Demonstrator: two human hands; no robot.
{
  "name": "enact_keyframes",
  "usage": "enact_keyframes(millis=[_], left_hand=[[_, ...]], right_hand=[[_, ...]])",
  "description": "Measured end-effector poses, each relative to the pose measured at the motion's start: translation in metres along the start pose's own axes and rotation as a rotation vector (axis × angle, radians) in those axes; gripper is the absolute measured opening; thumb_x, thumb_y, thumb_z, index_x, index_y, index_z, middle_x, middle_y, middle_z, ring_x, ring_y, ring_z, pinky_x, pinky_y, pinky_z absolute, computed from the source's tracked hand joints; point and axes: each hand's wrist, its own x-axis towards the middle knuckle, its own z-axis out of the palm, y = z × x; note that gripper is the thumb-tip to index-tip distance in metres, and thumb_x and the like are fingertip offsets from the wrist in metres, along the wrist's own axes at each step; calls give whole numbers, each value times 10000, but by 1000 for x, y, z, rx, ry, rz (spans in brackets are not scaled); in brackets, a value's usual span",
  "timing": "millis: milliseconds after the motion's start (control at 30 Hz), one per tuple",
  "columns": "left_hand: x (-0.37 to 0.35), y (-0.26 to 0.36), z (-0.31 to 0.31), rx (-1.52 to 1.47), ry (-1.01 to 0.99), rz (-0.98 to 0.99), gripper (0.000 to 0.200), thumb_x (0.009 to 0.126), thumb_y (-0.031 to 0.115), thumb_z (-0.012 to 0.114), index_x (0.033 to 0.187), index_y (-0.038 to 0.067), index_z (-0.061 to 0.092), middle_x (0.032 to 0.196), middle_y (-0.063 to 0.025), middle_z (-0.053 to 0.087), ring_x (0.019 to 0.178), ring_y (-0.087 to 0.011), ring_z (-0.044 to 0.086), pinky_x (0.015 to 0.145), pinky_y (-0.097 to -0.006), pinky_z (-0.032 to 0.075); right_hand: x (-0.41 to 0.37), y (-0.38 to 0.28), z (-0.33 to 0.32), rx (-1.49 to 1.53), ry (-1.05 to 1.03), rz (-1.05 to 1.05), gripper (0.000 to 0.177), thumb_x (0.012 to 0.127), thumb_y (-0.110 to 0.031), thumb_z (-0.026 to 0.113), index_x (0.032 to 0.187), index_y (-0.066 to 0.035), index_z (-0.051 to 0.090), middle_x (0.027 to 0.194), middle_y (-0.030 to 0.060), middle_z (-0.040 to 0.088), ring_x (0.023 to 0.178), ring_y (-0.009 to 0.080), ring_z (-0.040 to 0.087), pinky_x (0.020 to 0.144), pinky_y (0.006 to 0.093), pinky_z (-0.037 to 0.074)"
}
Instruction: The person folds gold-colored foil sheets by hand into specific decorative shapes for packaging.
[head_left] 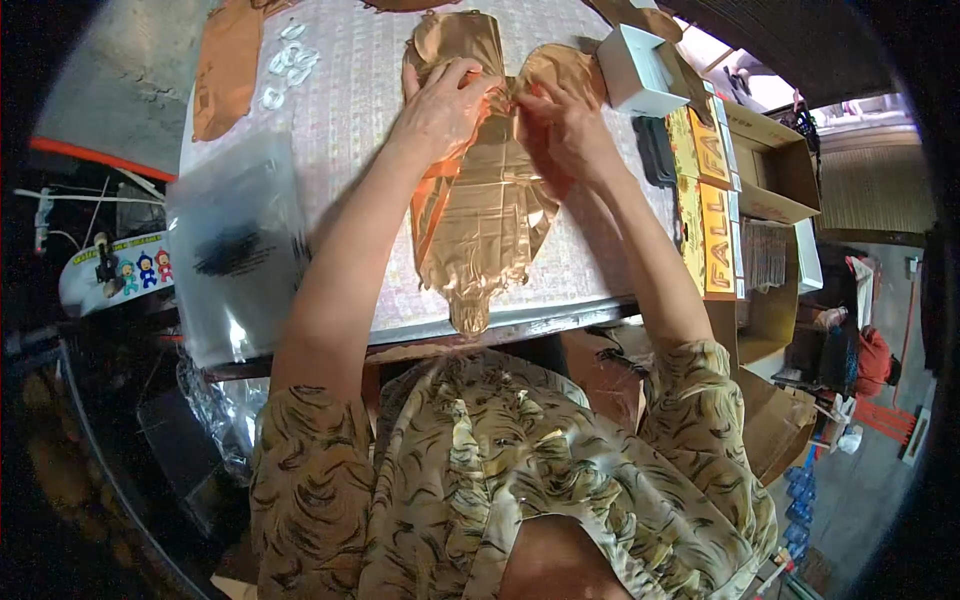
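Note:
A flat, uninflated copper-gold foil balloon (490,225) lies on the patterned tabletop (345,110), its neck hanging over the near edge. My left hand (440,105) presses on its upper part, fingers curled at the fold near the middle. My right hand (565,125) rests close beside it, fingers pinching the same fold of foil. An orange ribbon or strip (432,200) runs down the balloon's left side under my left forearm.
A stack of clear plastic bags (235,250) lies at the left of the table. A white box (640,70) and yellow "FALL" cards (715,235) sit at the right, with open cardboard boxes (775,165) beyond. Small clear pieces (290,65) and brown foil (225,65) lie far left.

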Motion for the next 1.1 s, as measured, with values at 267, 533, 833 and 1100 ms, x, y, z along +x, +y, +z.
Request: enact_keyframes(millis=[267,533,833,1100], left_hand=[[-1,2,-2,11,-24,-20,490,952,140,624,1426,260,594,1427,-21,516,1373,-225,485,1115,-656,233],[-1,4,-4,-18,-21,-43,477,965,158,602,1430,262,590,1437,-15,500,1377,-227,475,1157,-654,217],[1,1,0,-32,-4,-53,399,987,195,548,1373,233,642,1461,-41,512,1409,-227,444,1189,-678,170],[7,4,-9,-15,-203,-138,422,911,193,580,1303,77,682,1400,-216,598,1382,-368,463,1199,-715,61]], right_hand=[[-24,-14,-39,-170,-84,728,433,962,-406,581,1073,-8,709,1039,270,735,963,473,709,876,535,559],[-15,-10,-17,-89,176,670,478,959,-475,608,982,-5,696,962,270,732,921,429,726,809,524,564],[22,-64,-60,852,67,429,290,1015,-160,621,1205,55,661,1143,160,746,915,226,756,822,367,591],[-34,29,5,288,227,252,506,956,-52,515,1446,-147,596,1469,177,584,1406,311,517,1182,438,374]])
